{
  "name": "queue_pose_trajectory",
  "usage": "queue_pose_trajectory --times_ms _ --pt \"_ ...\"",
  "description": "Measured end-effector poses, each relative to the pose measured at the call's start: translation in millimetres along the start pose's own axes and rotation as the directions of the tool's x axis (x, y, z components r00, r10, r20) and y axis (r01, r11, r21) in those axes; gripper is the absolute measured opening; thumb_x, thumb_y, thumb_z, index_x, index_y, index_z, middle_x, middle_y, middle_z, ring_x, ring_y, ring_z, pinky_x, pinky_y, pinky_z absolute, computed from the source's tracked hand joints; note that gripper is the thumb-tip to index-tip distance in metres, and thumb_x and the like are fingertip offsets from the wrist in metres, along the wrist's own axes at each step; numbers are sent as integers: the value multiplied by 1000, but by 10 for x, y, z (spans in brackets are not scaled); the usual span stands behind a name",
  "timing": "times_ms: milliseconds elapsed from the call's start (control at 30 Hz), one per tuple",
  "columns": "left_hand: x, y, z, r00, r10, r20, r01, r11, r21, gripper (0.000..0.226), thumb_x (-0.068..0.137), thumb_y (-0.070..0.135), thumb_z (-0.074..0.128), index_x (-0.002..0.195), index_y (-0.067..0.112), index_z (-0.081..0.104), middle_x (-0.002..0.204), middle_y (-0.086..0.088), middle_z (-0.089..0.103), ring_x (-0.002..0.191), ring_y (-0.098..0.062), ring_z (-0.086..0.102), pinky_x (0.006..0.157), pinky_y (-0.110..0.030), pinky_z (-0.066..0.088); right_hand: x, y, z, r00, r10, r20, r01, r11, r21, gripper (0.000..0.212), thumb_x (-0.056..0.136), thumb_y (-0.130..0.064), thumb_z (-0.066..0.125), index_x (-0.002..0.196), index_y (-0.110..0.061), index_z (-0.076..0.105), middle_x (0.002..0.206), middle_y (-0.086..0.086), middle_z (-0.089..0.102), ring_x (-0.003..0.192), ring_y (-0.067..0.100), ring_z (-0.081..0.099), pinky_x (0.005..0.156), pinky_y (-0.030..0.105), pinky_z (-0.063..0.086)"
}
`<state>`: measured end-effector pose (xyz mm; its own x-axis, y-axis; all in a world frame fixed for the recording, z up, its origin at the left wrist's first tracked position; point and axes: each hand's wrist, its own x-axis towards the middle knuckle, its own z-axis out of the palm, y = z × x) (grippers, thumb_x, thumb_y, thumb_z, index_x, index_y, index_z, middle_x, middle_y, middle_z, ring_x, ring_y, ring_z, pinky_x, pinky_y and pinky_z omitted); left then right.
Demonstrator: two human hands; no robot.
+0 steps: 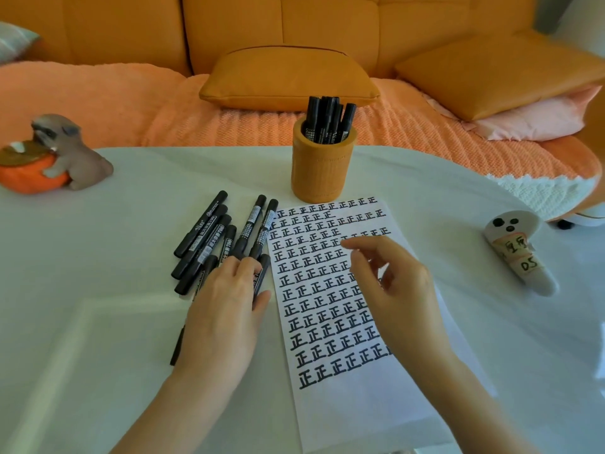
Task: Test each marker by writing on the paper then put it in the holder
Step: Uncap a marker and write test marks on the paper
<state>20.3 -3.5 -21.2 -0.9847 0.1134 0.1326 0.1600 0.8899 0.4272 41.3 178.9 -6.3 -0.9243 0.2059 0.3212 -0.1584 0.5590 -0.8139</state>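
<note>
Nearest me, below my right wrist, the bottom of the paper was bare; every row above it, up to the far edge, was filled with the same black test character. One marker poked out from under my left wrist, lying on the table.

My left hand lay on the near end of the loose markers, fingers nearly straight and close together, touching them rather than plainly pinching one. The marker nearest the sheet ran under my forefinger, with my thumb beside its near end; I could not tell if I had it lifted. My right hand hung over the middle of the paper with the fingers loosely curled and the forefinger out, holding nothing I could see.

Past my left fingertips the rest of the untested markers fanned out, capped, beside the sheet's left edge. Beyond my right forefinger, at the paper's far edge, stood the holder with several finished markers upright in it.

I judged the job somewhat under halfway: fewer in the holder than on the table, and little blank paper left for testing.
</note>
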Motion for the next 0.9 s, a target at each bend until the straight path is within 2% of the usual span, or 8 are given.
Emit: queue_pose_trajectory --times_ms 133,300,400,500,600,700,800,900 --pt "-16 13 12 1000 -12 14 12 1000 -11 35 88 27 61 121 17 53 109 2 55 92 -12 55 72 -19 39 -116 31 -62 999 44 4 -44 998 55 21 91 -8 58 94 -25 70 74 -10 61 64 6 51 58 11 37" --pt "-17 25 37 999 -39 9 40 999 -35 34 88 25 61 119 16 52 108 0 56 88 -15 57 70 -20 39 -172 57 -94 995 96 34 -99 992 79 23 91 -7 56 93 -26 70 77 -12 62 60 4 49 54 13 37" --pt "-14 20 0 997 -66 -27 64 996 -56 33 85 18 63 117 13 53 106 -2 60 86 -17 60 69 -23 43 -176 67 -94 992 115 41 -119 988 95 25 91 -10 56 91 -31 69 74 -7 61 55 10 44 51 16 36" --pt "3 8 -89 993 -73 -92 66 995 -74 28 85 15 63 110 12 53 98 0 61 78 -16 57 63 -22 38 -193 66 -72 989 132 67 -138 985 99 25 91 -11 57 90 -33 68 71 -2 60 57 23 44 51 22 36" --pt "9 12 -146 990 -41 -133 26 993 -112 27 84 16 64 108 15 52 94 2 60 76 -14 58 60 -17 36 -206 54 -45 985 143 96 -152 983 100 23 91 -13 57 90 -32 68 70 -1 60 56 20 45 50 20 36" --pt "-15 103 -144 994 48 -95 -71 964 -257 27 82 17 67 105 19 53 89 10 60 71 -5 58 54 -14 45 -195 21 -11 967 195 164 -224 957 184 12 91 -26 57 92 -30 68 65 -4 61 51 7 42 51 19 36" --pt "-31 214 -132 994 107 -24 -106 870 -482 28 78 16 71 97 25 53 86 13 62 77 -1 61 66 -10 48 -177 -31 -2 926 245 287 -339 875 346 28 83 -44 56 94 -22 68 60 -3 57 51 4 45 51 17 37" --pt "-72 294 -129 979 194 56 -124 799 -588 30 78 22 71 96 32 51 90 16 64 83 -3 63 71 -12 49 -162 -91 -9 915 242 324 -374 810 452 34 78 -42 57 87 -10 65 56 4 49 48 9 38 46 16 32"
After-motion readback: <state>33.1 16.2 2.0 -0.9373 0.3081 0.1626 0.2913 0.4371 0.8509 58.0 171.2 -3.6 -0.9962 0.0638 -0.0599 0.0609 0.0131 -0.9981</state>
